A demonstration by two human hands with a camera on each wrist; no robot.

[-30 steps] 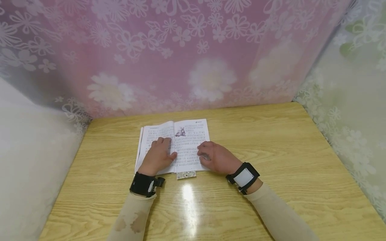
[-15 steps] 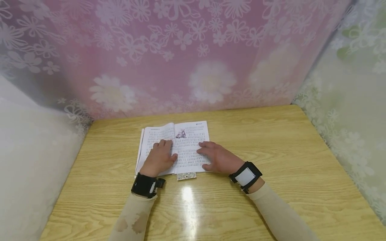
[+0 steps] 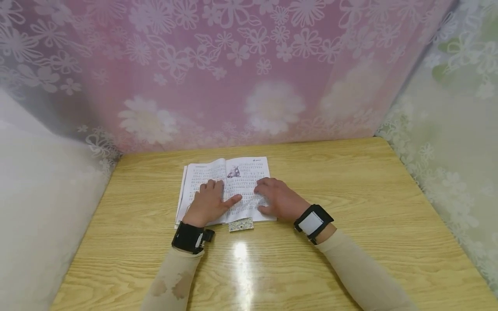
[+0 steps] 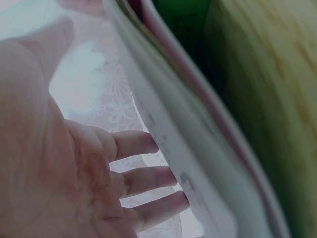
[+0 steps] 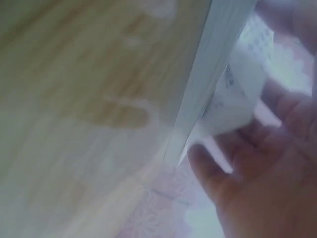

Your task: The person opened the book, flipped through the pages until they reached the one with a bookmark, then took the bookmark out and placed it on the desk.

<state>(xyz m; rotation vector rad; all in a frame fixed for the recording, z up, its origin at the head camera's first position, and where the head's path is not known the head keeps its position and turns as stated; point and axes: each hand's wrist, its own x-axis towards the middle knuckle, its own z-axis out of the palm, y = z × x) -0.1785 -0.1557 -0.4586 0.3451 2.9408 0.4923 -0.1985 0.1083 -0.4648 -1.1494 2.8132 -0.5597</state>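
Observation:
An open book with printed pages and a small grey picture lies on the wooden table. My left hand rests on its left page, fingers spread, thumb stretched across the fold onto the right page. In the left wrist view three fingertips touch the page beside the book's edge. My right hand is at the right page's outer edge, fingers slightly bent, thumb apart from them. The right page bends up against those fingers in the right wrist view. A patterned card sticks out below the book.
The wooden table extends around the book. Pink floral curtain hangs behind it, with pale floral cloth at the right and a white surface at the left.
The left thumb has stretched right across the fold. The right hand's fingers have drawn slightly up and left, and the right page now buckles near its lower part.

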